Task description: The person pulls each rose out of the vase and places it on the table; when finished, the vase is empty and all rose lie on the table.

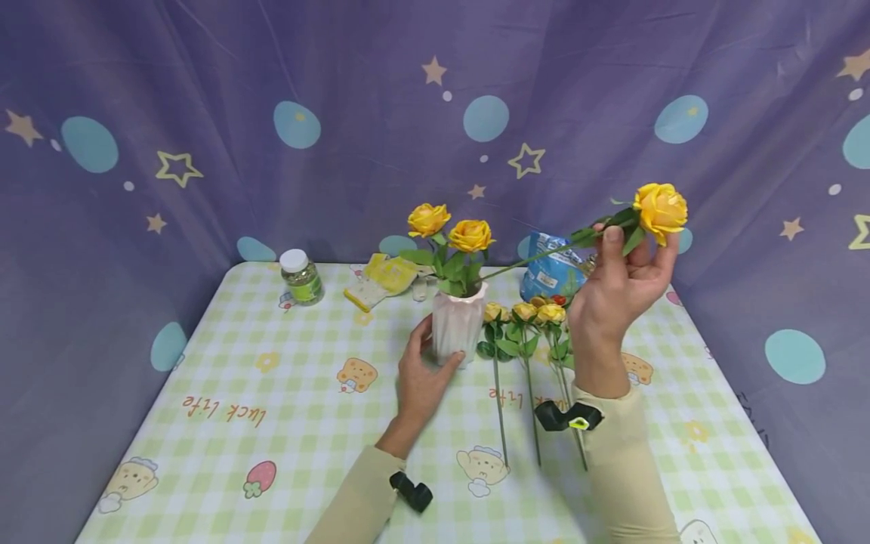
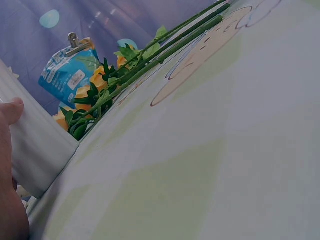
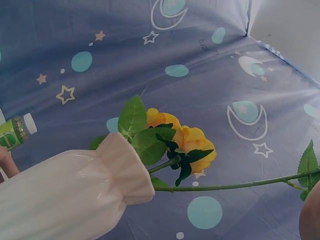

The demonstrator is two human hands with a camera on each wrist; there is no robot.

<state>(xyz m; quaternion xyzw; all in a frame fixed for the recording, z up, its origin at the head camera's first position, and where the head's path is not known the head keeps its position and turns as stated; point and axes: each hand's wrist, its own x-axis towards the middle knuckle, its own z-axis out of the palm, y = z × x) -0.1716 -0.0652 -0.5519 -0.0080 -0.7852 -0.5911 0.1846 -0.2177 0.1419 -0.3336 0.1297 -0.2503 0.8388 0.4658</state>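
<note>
A white fluted vase stands upright on the table with two yellow roses in it. My left hand grips the vase low down, thumb across its front; in the left wrist view the thumb lies on the vase wall. Up at the right, my right hand pinches a third yellow rose by its stem just below the bloom. That stem slants down left, and its lower end reaches the vase mouth, as the right wrist view shows along the green stem.
Several yellow roses lie side by side right of the vase, stems toward me. Behind them stands a blue pouch, closed with a metal clip. Further left are a yellow-and-white glove and a white-lidded jar. A patterned curtain surrounds the table.
</note>
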